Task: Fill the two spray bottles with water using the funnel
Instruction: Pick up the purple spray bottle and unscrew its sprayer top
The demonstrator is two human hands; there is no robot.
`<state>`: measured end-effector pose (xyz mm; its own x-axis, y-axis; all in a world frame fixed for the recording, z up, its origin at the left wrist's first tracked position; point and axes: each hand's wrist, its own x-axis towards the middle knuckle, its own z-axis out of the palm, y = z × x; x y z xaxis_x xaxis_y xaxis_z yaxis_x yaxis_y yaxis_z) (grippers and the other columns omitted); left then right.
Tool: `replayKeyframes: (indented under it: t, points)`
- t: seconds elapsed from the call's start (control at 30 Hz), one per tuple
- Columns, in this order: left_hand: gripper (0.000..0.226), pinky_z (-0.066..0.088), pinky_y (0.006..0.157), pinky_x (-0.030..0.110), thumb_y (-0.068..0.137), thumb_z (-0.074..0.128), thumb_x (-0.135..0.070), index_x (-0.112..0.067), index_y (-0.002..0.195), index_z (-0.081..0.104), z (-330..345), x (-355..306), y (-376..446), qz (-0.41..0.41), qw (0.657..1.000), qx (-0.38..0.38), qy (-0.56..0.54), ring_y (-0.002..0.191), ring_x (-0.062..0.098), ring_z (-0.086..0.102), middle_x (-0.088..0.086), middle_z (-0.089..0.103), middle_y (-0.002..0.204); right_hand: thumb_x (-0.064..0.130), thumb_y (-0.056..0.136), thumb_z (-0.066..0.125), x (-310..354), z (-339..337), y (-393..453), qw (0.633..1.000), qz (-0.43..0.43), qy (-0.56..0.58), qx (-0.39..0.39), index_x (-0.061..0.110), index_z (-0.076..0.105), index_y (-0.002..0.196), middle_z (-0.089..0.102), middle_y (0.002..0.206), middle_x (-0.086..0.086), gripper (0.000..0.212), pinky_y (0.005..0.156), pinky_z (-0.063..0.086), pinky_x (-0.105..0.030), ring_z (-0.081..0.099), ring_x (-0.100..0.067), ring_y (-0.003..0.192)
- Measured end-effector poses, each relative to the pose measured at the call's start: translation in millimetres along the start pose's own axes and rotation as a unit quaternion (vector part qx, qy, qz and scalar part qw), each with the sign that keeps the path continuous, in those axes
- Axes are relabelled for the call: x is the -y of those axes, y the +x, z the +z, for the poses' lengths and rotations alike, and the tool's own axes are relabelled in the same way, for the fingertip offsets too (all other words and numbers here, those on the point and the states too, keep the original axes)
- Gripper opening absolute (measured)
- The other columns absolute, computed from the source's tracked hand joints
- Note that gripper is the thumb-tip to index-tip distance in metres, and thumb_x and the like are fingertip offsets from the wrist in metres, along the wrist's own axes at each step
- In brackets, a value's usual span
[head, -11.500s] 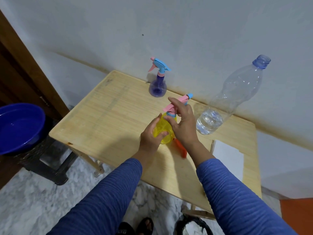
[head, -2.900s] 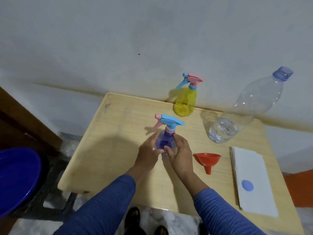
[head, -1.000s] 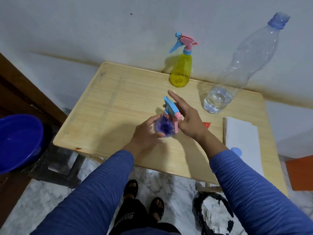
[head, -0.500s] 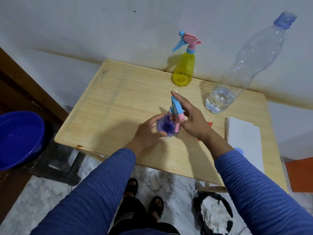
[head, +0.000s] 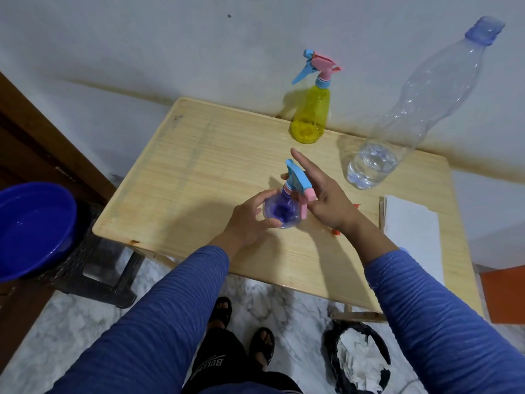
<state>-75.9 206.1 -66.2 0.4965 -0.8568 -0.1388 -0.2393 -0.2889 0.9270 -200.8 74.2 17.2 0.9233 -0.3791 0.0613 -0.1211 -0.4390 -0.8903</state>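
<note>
Head view: left hand [head: 250, 220] wraps the round body of the purple spray bottle [head: 281, 213], which stands on the wooden surface [head: 199, 177]. Right hand [head: 324, 200] lies against the blue-and-pink spray head [head: 298, 180] with its fingers stretched out flat, gripping nothing. Beyond the right hand stand the yellow spray bottle [head: 311, 115] and a tall clear water bottle [head: 409, 115] (little water in it). Under the right wrist peeks the red funnel [head: 336, 232], mostly hidden.
</note>
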Motion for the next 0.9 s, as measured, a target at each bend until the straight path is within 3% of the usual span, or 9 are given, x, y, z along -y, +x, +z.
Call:
replayKeyframes:
  t: [0.07,0.17,0.23,0.37,0.47,0.53,0.67,0.77,0.9]
  points:
    - [0.075,0.038,0.095,0.015,0.065,0.075,-0.033,-0.027,0.135,0.046,0.2,0.0,0.0,-0.004,1.0,0.001,0.001,0.119,0.007,0.05,-0.013,0.052,0.13,0.048,0.086,0.058,-0.6,1.0,0.4,1.0,-0.007,0.014,-0.02,0.048,0.029,0.139,0.052,0.132,0.007,0.06,0.105,0.044,-0.033,0.054,-0.01,0.121]
    - [0.073,0.039,0.094,0.017,0.072,0.079,-0.02,-0.025,0.136,0.045,-1.1,-1.9,-0.2,-0.008,1.0,-0.004,0.001,0.117,0.007,0.049,-0.014,0.051,0.127,0.014,0.083,0.07,-4.8,4.0,2.5,0.999,-0.012,0.019,-0.044,0.035,0.039,0.139,0.048,0.14,0.007,0.067,0.108,0.04,-0.045,0.051,-0.018,0.125]
    - [0.07,0.039,0.091,0.017,0.075,0.076,-0.014,-0.023,0.137,0.043,-2.1,-4.0,-0.7,-0.01,1.0,-0.005,0.005,0.109,0.004,0.047,-0.017,0.048,0.119,0.004,0.08,0.071,-6.6,5.6,3.7,0.999,-0.006,0.024,-0.049,0.033,0.039,0.138,0.045,0.142,0.01,0.073,0.109,0.038,-0.045,0.048,-0.018,0.127]
    - [0.066,0.041,0.098,0.022,0.075,0.076,-0.013,-0.022,0.133,0.046,-1.5,-3.5,-0.9,-0.016,1.0,-0.004,-0.011,0.113,0.006,0.046,-0.012,0.05,0.125,0.02,0.077,0.074,-4.6,8.1,2.0,0.999,0.012,0.017,-0.041,0.051,0.022,0.14,0.042,0.14,0.002,0.087,0.111,0.038,-0.034,0.045,-0.017,0.128]
    - [0.068,0.039,0.1,0.021,0.073,0.077,-0.015,-0.024,0.134,0.047,-0.2,-0.3,0.4,-0.008,1.0,-0.004,-0.011,0.121,0.01,0.048,-0.008,0.051,0.133,0.009,0.08,0.071,-2.7,9.3,1.9,0.997,0.0,-0.011,-0.079,0.043,0.024,0.14,0.051,0.133,0.002,0.084,0.106,0.042,-0.027,0.051,-0.009,0.119]
    - [0.071,0.038,0.097,0.019,0.072,0.078,-0.017,-0.026,0.135,0.046,0.1,2.0,1.7,-0.008,1.0,-0.006,-0.012,0.122,0.009,0.048,-0.007,0.052,0.135,0.006,0.086,0.064,-2.4,8.6,0.8,0.998,0.0,0.005,-0.066,0.047,0.018,0.14,0.059,0.123,-0.003,0.082,0.102,0.045,-0.023,0.055,-0.003,0.116]
    - [0.072,0.038,0.097,0.019,0.072,0.078,-0.017,-0.028,0.135,0.045,1.4,4.4,3.6,-0.004,1.0,-0.006,-0.012,0.122,0.009,0.049,-0.007,0.051,0.136,0.013,0.08,0.068,-3.0,8.7,0.5,0.998,0.009,0.002,-0.059,0.055,0.012,0.139,0.058,0.114,0.003,0.091,0.103,0.045,-0.04,0.058,-0.012,0.111]
    - [0.072,0.039,0.099,0.021,0.071,0.078,-0.017,-0.028,0.135,0.045,0.8,3.9,4.4,-0.004,1.0,-0.006,-0.012,0.121,0.009,0.049,-0.007,0.052,0.134,0.025,0.075,0.065,-3.4,6.4,0.7,0.997,-0.005,0.017,-0.076,0.053,0.016,0.139,0.064,0.098,0.013,0.086,0.104,0.044,-0.042,0.062,-0.014,0.105]
    - [0.072,0.039,0.099,0.022,0.072,0.078,-0.018,-0.029,0.135,0.045,1.2,4.7,4.5,-0.005,1.0,-0.007,-0.004,0.121,0.01,0.049,-0.007,0.052,0.134,0.026,0.079,0.064,-4.2,4.3,-0.1,0.999,0.005,0.028,-0.042,0.059,0.009,0.138,0.054,0.131,-0.016,0.088,0.108,0.039,-0.05,0.055,-0.021,0.12]
